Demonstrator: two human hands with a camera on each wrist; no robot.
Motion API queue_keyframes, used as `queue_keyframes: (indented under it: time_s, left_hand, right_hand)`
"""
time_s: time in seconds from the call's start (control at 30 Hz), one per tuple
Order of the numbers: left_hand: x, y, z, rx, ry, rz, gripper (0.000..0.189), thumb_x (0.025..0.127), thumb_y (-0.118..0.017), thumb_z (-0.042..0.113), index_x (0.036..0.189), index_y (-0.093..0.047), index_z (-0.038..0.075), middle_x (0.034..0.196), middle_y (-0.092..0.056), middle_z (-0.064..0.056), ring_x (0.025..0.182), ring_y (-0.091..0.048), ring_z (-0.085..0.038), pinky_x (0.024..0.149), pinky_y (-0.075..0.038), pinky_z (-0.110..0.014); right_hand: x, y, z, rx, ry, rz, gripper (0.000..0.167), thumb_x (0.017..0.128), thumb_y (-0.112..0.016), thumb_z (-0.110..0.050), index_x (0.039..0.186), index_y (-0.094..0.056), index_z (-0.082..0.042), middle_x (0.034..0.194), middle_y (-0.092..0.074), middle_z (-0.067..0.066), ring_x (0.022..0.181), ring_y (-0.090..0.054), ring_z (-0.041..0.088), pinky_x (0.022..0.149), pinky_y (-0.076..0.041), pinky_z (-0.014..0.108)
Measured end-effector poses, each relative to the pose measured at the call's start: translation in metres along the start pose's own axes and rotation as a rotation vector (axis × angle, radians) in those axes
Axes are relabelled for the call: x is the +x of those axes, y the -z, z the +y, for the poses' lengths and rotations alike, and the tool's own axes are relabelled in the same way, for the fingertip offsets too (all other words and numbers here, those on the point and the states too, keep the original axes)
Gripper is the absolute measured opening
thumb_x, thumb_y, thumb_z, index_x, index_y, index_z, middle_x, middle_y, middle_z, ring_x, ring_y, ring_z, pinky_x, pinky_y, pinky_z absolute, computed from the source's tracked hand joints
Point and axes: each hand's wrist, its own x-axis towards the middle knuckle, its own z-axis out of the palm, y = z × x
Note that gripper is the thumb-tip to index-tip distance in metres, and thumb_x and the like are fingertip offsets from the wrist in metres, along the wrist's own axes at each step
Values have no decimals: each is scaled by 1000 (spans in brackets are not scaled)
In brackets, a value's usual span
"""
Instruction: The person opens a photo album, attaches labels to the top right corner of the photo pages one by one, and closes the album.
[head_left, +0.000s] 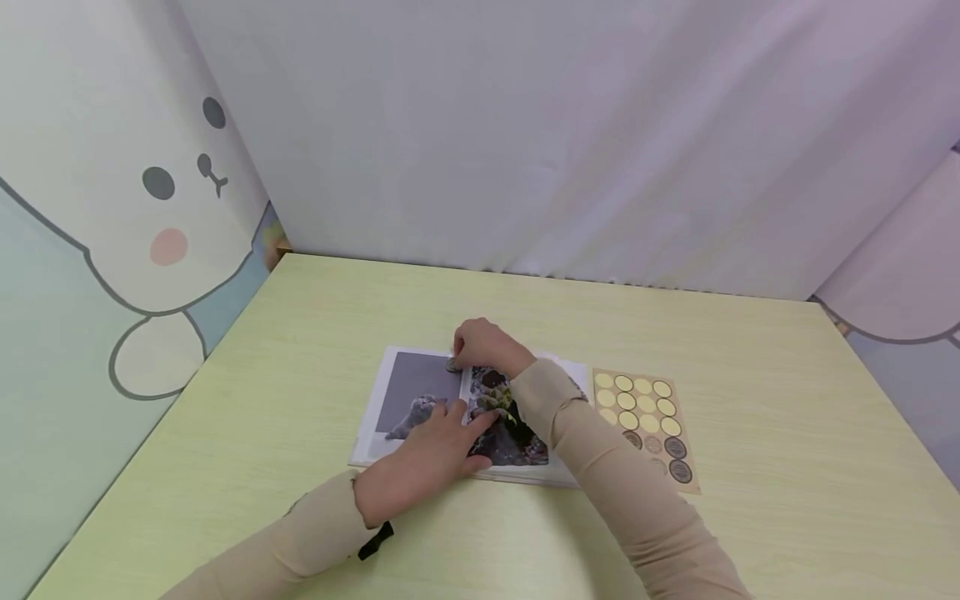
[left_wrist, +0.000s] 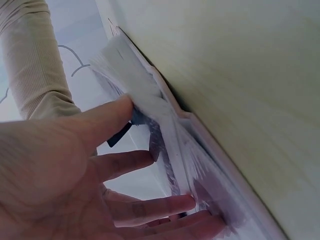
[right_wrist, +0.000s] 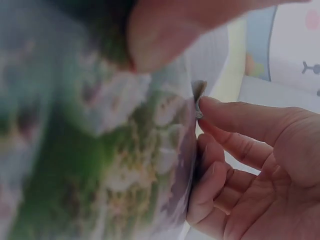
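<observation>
An open photo album (head_left: 367, 450) lies on the table, with a photo of a grey seal (head_left: 416, 414) on its left page. On the right page is a dark, coral-like photo (head_left: 517, 452). My left hand (head_left: 420, 458) rests across the middle of the album, fingers spread and thumb at the lower page edge; in the left wrist view its fingers touch the clear-sleeved pages (left_wrist: 150, 100). At the album's top edge, close to the fold, my right hand (head_left: 491, 346) pinches a small round sticker (head_left: 452, 365). The right wrist view shows this sticker (right_wrist: 199, 90) between thumb and index finger.
Right of the album lies a tan sheet of round stickers (head_left: 686, 475), several pale yellow and several dark brown. The pale wooden table (head_left: 300, 375) ends at a plain curtain (head_left: 487, 142). A cartoon-printed curtain (head_left: 97, 167) hangs at the left.
</observation>
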Motion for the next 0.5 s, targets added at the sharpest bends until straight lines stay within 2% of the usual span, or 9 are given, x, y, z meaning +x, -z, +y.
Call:
queue_keyframes:
  time_s: [0.27,0.5]
  left_hand:
    - [0,-1,0,-4,-7,23,52,89,-58,40,133,-49,16,109,-52,-19,95,-54,-37,60,-53,-37]
    - [0,0,0,-3,-9,11,51,89,-58,39,133,-49,15,109,-52,-19,94,-54,-37,64,-53,-38]
  right_hand:
    - [1,-4,-4,-95,-1,-2,10,87,-64,-15,85,-56,-11,82,-57,3,68,-50,17,60,-40,27]
    - [0,-4,-7,-127,-9,-19,9,86,-66,-19,89,-62,-12,87,-61,2,73,-54,16,63,-44,28]
